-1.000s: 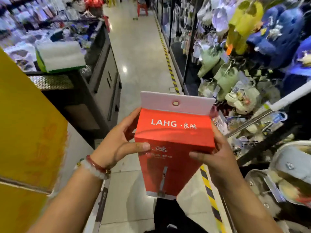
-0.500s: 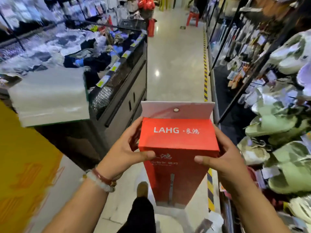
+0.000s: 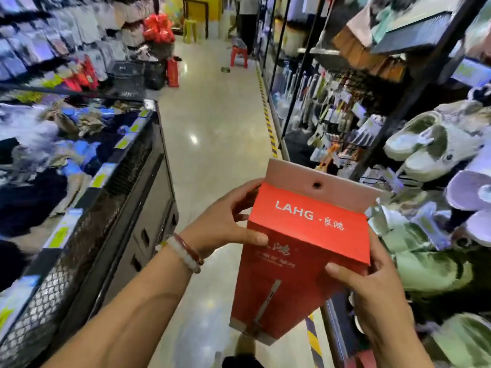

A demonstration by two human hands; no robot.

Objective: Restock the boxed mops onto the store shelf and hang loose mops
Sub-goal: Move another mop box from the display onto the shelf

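Both hands clamp one red box (image 3: pixel 305 229) at its top end, out in front of the chest and over the aisle floor (image 3: pixel 212 115). The left hand (image 3: pixel 223 221) grips the box's left top corner, thumb laid across the front face and fingers curled behind the edge. The right hand (image 3: pixel 372 285) holds the right lower corner of the top panel, thumb on the front and fingers wrapped round the side. The box hangs tilted, its long body running down and away from the hands toward the floor, with a pale hang tab (image 3: pixel 316 176) standing up at the top, a round hole in it.

So the box is in the air, on no shelf yet. To the right, just beside the box, a rack (image 3: pixel 414 96) carries hanging slippers (image 3: pixel 425 144) and small carded goods; to the left stands a bin counter (image 3: pixel 138 160) heaped with clothes. No mop section, and no loose mops, can be made out in this view.

By my reading the task sits in its carrying stage: one boxed mop is in hand and unplaced. Finding its spot, setting or hanging it there, any further boxes, and all the hanging of loose mops appear left to do. How many boxes are already shelved cannot be told.
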